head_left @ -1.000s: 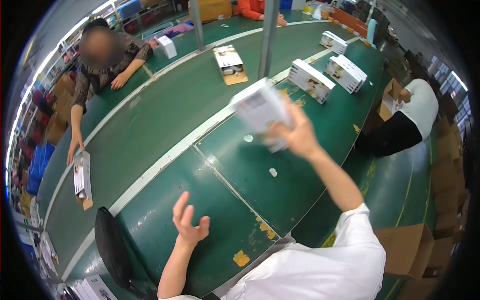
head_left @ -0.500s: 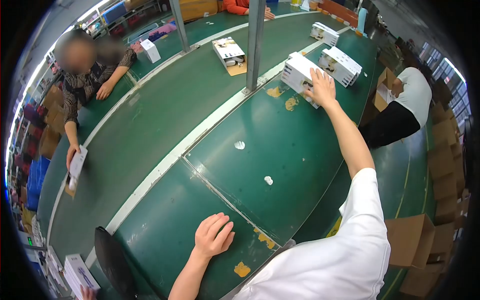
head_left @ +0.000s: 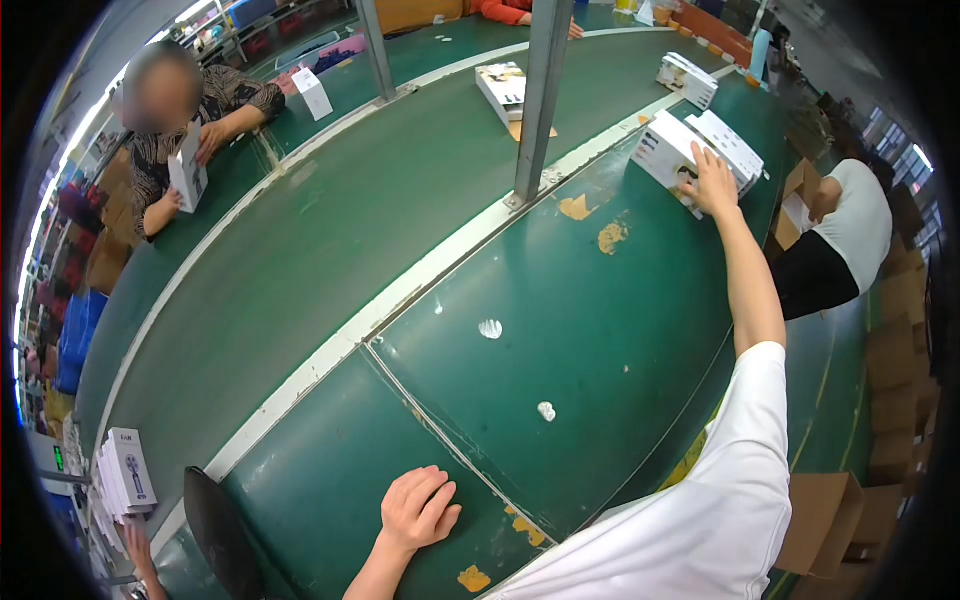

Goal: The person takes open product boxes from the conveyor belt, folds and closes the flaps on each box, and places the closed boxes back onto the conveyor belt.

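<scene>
My right hand (head_left: 712,184) rests on the near side of a white printed box (head_left: 664,153) at the right of the green table, its fingers spread over the box. That box stands against another white box (head_left: 735,148) behind it. Low in the view, my left hand (head_left: 416,508) hovers over or lies on the bare green surface, fingers bent and together; whether anything small is under them is hidden.
A metal post (head_left: 540,100) rises beside the belt (head_left: 290,260). A black pouch (head_left: 215,530) lies lower left. Across the belt a person holds a box (head_left: 188,172). Another person (head_left: 862,225) bends over a carton at right. An open box (head_left: 503,90) lies on the belt.
My right hand has set its box down beside the others and pushed it further right. My left hand has lowered and its fingers have curled. The person across has lifted a box from the belt.
</scene>
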### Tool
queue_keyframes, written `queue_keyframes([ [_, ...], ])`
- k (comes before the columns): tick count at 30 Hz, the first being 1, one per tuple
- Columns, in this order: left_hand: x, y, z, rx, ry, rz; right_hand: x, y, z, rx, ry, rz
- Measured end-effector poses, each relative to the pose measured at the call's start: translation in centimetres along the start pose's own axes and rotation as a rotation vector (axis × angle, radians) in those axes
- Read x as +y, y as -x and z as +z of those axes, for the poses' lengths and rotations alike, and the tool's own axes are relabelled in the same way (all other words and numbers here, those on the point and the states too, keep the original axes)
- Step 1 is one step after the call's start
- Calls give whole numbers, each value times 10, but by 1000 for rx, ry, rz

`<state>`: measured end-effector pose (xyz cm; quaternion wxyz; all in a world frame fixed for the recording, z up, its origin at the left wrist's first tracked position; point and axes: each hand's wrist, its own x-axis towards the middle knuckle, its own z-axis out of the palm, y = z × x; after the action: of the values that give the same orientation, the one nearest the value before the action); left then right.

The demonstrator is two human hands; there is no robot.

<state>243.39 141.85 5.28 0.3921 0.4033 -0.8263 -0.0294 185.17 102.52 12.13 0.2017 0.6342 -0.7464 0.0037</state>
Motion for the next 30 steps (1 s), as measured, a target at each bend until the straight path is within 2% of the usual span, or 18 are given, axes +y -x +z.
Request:
queue_keyframes([
  [4,-2,-1,-1,-22,-20,-31,10,-21,21,85,-1,-32],
  [8,-2,0,1,-14,-23,-76,13,-33,24,34,-31,-16],
  [11,-3,-4,-1,-31,-17,-104,18,-45,31,36,110,-68],
  [12,-3,-4,-2,-41,1,-109,24,-53,40,114,174,-154],
  [17,-4,-10,-5,-50,-28,-104,49,-80,83,75,-23,-175],
  [19,-3,-9,-5,-33,-33,-109,47,-84,88,133,-51,-170],
  [22,-3,-7,-5,-21,-25,-105,14,-68,55,314,-22,-156],
  [27,1,-3,-7,-15,-3,-91,-47,-50,64,417,95,-3],
  [28,1,-4,-8,1,-7,-71,-71,-38,68,589,3,-50],
  [30,2,-2,-8,20,15,-36,-132,8,38,635,-245,-181],
])
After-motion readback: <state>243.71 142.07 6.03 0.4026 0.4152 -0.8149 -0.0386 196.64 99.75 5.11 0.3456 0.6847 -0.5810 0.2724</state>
